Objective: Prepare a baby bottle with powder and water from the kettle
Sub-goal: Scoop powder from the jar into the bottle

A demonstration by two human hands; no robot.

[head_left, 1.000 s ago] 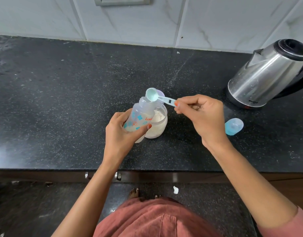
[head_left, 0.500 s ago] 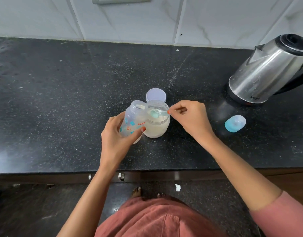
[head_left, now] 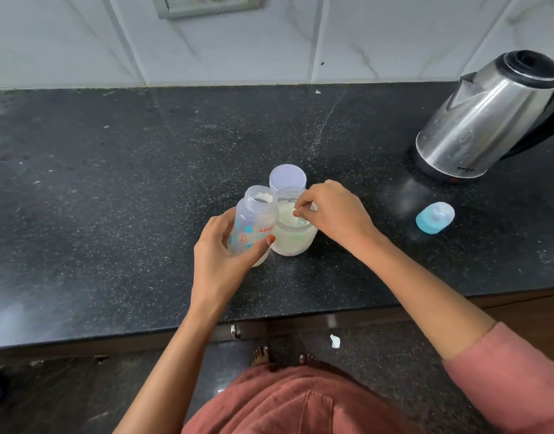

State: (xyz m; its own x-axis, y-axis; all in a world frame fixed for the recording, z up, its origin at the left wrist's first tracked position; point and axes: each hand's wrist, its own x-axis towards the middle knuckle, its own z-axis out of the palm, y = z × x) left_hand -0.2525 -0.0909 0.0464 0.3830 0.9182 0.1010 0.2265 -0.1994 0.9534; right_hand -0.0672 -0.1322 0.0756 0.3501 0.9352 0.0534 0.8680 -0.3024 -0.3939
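My left hand (head_left: pixel 221 255) grips a clear baby bottle (head_left: pixel 253 219) with blue and red print, open at the top, with some white powder inside near its neck. It leans against an open jar of pale powder (head_left: pixel 296 236) on the black counter (head_left: pixel 113 183). My right hand (head_left: pixel 333 211) is over the jar's mouth, fingers pinching the handle of a small scoop that dips into the powder; the scoop is almost wholly hidden. A steel kettle (head_left: pixel 485 120) stands at the far right.
The jar's round white lid (head_left: pixel 287 178) lies just behind the jar. A blue bottle cap with teat (head_left: pixel 434 218) lies on its side to the right, in front of the kettle. A tiled wall with a socket (head_left: pixel 203 4) backs the counter.
My right hand has brought the scoop from above the bottle's mouth down into the powder jar. My left hand has kept its hold on the bottle.
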